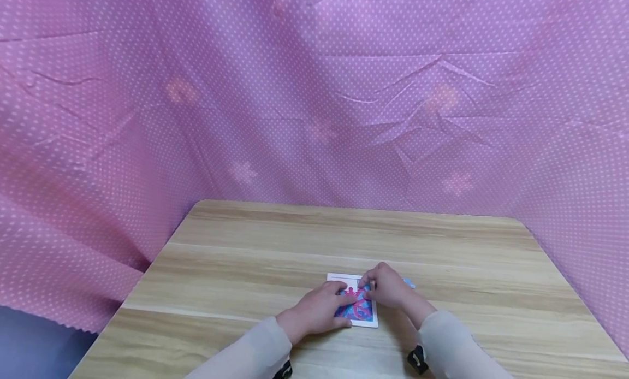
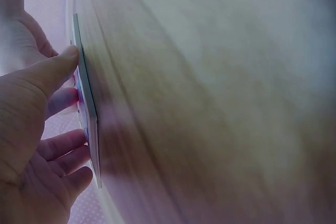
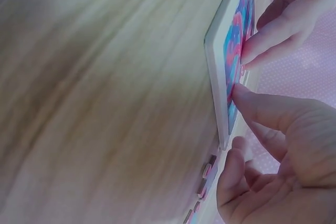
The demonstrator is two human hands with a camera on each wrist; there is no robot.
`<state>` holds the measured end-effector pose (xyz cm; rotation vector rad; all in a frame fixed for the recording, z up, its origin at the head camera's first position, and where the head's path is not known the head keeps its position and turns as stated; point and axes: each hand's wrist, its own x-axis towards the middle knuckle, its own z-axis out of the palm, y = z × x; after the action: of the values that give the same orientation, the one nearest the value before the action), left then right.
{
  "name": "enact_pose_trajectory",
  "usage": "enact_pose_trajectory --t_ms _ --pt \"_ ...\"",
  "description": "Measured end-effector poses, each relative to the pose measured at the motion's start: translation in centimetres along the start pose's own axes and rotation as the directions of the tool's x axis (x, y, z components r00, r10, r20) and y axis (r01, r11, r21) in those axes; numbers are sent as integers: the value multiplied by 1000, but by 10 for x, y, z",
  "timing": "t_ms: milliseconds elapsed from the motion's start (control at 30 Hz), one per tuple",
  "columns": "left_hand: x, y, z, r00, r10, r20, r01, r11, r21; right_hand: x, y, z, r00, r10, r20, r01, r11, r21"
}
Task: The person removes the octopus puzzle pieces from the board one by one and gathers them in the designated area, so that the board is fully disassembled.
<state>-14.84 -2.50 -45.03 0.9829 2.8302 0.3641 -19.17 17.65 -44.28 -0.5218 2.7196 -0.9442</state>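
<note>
A white-framed jigsaw puzzle (image 1: 361, 313) with a blue and pink picture lies flat on the table, its upper left part showing bare white. My left hand (image 1: 319, 308) rests over its left side, fingertips on the picture and thumb at the near edge. In the left wrist view the left fingers (image 2: 63, 148) are spread and fairly straight along the board. My right hand (image 1: 390, 289) pinches a blue puzzle piece (image 1: 363, 286) at the puzzle's upper right between thumb and index finger. Its other fingers curl loosely beside the board; the piece is mostly hidden by the fingertips.
Several loose puzzle pieces (image 3: 206, 177) lie on the table just beyond the board, partly behind the right hand; a blue bit (image 1: 409, 283) of them shows in the head view. A wooden table (image 1: 221, 270) spreads around, with a pink dotted curtain (image 1: 314, 122) behind it.
</note>
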Motion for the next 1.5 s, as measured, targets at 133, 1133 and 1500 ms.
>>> enact_pose_trajectory --t_ms 133,1133,1500 --pt "-2 2 0 1000 5 -1 -5 1000 -2 -2 -2 1 1000 10 0 -10 1000 -24" --pt "-6 2 3 1000 21 -21 -21 1000 4 -9 11 -8 991 97 -89 -71 963 259" --pt "-6 4 2 1000 -6 8 6 1000 -4 -23 38 -33 984 124 -125 -78 944 320"
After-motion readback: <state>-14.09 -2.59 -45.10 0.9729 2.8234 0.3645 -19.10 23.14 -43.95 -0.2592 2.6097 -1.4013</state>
